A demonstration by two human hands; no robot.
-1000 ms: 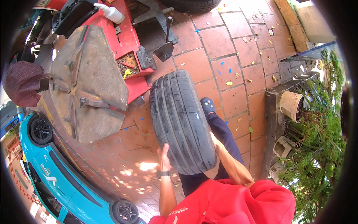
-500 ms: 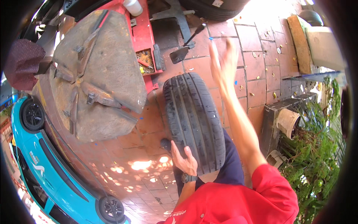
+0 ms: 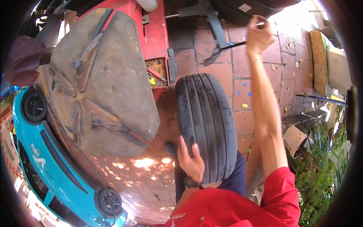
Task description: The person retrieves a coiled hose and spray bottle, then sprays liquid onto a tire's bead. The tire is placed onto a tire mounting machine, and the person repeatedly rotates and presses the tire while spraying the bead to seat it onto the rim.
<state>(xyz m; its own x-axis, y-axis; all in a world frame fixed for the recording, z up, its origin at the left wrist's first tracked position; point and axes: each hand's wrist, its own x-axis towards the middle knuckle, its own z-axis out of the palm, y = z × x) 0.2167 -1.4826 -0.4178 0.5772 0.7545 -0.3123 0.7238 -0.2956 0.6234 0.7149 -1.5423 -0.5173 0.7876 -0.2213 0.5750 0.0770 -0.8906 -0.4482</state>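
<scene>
Reaching forward and out past the tyre, the right hand has its fingers curled in toward the palm and seems wrapped around the end of the black lever, though the grip itself is hidden behind the knuckles. From that hand the lever's long axis runs leftward and slightly back toward the body, ending in a flat dark blade. The blade lies just beyond the tyre's far end, with a strip of floor tiles showing between them, and close beside the grey metal arm. Of the two hands, the right is clearly the nearer to the blade; the left hand is at the opposite end, close to the body. Its fingers are spread, the thumb apart, and it rests along the near left side of the tyre, holding nothing in its grasp. The tyre stands upright on its tread in front of the person's dark trousers, its long direction pointing away from the body and a little to the left. To its left, well within arm's reach, is the rusty turntable, beside the red machine.
</scene>
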